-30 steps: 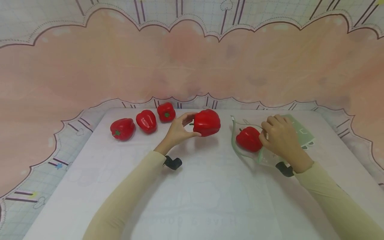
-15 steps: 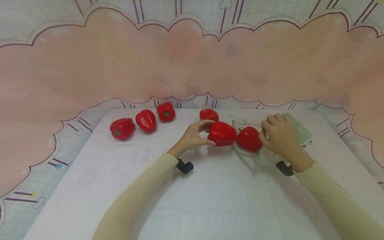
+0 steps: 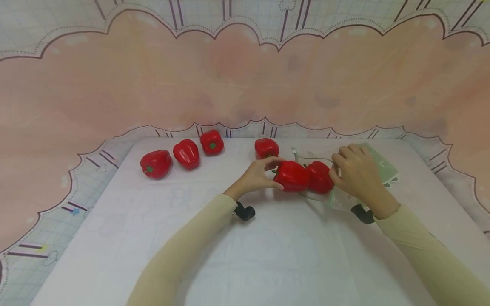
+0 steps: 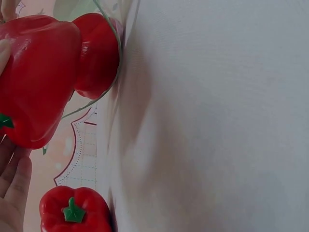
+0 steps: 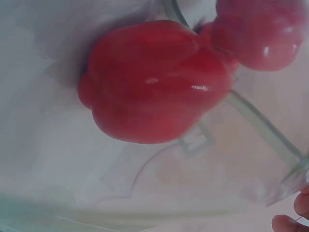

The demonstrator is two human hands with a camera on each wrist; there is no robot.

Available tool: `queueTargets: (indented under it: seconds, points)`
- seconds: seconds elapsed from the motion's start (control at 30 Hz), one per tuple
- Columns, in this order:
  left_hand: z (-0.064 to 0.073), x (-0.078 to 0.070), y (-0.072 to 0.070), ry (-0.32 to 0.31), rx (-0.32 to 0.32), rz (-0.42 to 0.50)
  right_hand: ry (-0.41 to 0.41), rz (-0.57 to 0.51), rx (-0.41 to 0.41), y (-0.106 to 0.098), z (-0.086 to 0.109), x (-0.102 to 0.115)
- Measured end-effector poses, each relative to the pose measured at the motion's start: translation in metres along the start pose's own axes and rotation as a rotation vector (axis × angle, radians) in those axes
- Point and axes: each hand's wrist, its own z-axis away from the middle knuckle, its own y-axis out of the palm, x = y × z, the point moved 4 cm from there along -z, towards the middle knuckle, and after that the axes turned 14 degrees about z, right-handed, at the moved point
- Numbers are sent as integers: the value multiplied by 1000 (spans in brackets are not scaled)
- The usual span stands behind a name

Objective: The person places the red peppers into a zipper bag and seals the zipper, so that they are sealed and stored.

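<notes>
My left hand (image 3: 257, 176) grips a red bell pepper (image 3: 292, 177) around its stem end, thumb and fingers on opposite sides. The pepper's blunt end is at the mouth of a clear bag (image 3: 338, 203) with a green edge. Inside the bag lies another red bell pepper (image 3: 322, 178); in the left wrist view the held pepper (image 4: 43, 72) overlaps it. My right hand (image 3: 356, 172) pinches the bag's rim, its fingers curled. Seen through the plastic in the right wrist view, the bagged pepper (image 5: 154, 82) fills the middle, and fingertips (image 5: 287, 224) show at the corner.
A single red bell pepper (image 3: 266, 148) stands on the white table (image 3: 245, 246) behind my left hand. Farther left sit three more peppers: a back one (image 3: 212, 143), a middle one (image 3: 186, 154) and a left one (image 3: 156, 164). A green printed panel (image 3: 383, 163) lies beyond my right hand.
My left hand has carried the pepper rightward and a little nearer to me, from over the table to the bag's mouth. The pepper behind it has come into sight. My right hand stays put.
</notes>
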Motion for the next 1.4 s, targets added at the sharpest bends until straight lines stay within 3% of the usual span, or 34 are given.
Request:
queueTargets:
  seconds: [0.73,1.07,1.4]
  points:
    - [-14,4,10,-15,30,-41,-4,-15,33,-1,-4,5]
    - [-23,5,18,24,35,-166,1,-25,45,-1,-5,5]
    - [-30,3,30,18,69,-232,11,-7,83,-2,-6,5]
